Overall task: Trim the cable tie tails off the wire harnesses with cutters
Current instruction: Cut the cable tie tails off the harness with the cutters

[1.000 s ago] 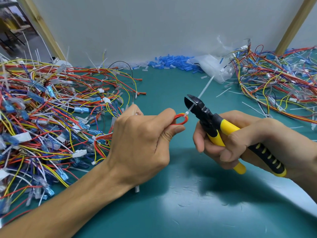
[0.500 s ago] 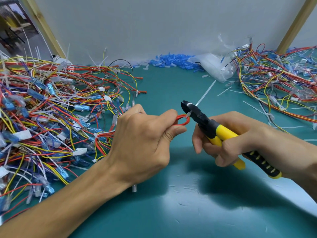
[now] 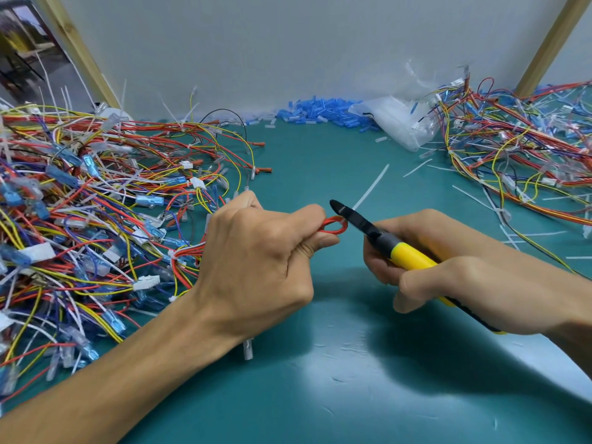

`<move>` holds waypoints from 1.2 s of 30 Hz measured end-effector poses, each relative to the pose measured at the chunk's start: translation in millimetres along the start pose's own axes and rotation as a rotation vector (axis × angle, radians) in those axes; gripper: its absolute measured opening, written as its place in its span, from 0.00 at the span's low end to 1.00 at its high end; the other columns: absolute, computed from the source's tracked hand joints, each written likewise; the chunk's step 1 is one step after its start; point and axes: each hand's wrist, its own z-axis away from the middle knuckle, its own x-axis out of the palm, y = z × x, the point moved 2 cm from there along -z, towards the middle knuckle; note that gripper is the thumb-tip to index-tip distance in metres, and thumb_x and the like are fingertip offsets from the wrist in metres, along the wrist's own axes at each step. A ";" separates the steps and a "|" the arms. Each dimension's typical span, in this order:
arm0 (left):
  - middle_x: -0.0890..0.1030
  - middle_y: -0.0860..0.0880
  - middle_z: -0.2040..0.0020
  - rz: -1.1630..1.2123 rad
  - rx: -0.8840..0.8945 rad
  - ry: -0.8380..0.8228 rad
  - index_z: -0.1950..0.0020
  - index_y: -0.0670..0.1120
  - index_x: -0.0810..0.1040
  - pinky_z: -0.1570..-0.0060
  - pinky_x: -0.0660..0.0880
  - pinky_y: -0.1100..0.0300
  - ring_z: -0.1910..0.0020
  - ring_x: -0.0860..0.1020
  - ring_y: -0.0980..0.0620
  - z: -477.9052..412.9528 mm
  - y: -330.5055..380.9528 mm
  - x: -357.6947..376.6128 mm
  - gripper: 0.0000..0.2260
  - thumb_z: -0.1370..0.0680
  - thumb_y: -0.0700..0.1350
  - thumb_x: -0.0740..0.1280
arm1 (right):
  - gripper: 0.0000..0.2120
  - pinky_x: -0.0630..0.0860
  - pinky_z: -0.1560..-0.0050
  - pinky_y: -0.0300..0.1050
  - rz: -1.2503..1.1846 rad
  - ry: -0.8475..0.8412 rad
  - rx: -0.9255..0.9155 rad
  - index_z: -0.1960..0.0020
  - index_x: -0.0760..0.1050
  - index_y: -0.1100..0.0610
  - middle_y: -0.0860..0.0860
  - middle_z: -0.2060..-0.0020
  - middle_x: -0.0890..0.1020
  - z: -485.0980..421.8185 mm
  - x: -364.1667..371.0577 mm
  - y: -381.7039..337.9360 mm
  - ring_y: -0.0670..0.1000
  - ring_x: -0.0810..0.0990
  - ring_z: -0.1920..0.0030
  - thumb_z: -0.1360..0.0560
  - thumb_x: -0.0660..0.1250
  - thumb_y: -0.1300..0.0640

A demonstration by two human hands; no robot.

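My left hand point(image 3: 256, 264) grips a wire harness, and a small red wire loop point(image 3: 333, 226) sticks out between thumb and forefinger. My right hand point(image 3: 448, 270) holds yellow-and-black cutters point(image 3: 378, 233). The black jaws look closed and sit right against the cable tie at the loop. A long white cable tie tail point(image 3: 371, 187) lies on the mat just behind the jaws, pointing up and right. Whether the tail is still joined to the tie I cannot tell.
A big tangle of harnesses point(image 3: 96, 219) covers the left of the green mat point(image 3: 320, 379). Another harness pile point(image 3: 519, 161) lies at the right, with loose cut tails around it. Blue terminals point(image 3: 320, 112) and a clear plastic bag point(image 3: 400, 123) sit by the back wall.
The cutters moved left and closed at the tie by the red loop. The white tail, first raised from the loop, now lies flatter behind the jaws.
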 end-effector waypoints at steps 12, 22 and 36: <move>0.55 0.57 0.73 -0.025 -0.009 -0.003 0.63 0.46 0.75 0.64 0.64 0.49 0.66 0.54 0.44 0.0 -2.0 0.6 0.12 0.19 0.42 0.67 | 0.10 0.52 0.71 0.45 0.494 0.362 -0.182 0.66 0.62 0.54 0.55 0.70 0.61 13.0 2.6 -8.6 0.49 0.55 0.69 0.37 0.64 0.60; 0.64 0.55 0.71 -0.032 -0.003 -0.031 0.60 0.46 0.80 0.63 0.64 0.47 0.67 0.59 0.43 0.4 -2.1 2.3 0.08 0.25 0.34 0.68 | 0.09 0.59 0.71 0.54 0.614 0.397 -0.222 0.64 0.62 0.52 0.54 0.71 0.62 13.1 -0.9 -5.3 0.57 0.59 0.68 0.36 0.62 0.61; 0.60 0.56 0.67 -0.082 0.026 -0.015 0.61 0.50 0.73 0.63 0.62 0.51 0.68 0.56 0.41 -0.4 3.5 1.4 0.12 0.23 0.36 0.69 | 0.09 0.56 0.70 0.52 0.640 0.378 -0.215 0.65 0.60 0.51 0.55 0.72 0.61 12.0 -0.8 -4.4 0.58 0.58 0.68 0.33 0.60 0.59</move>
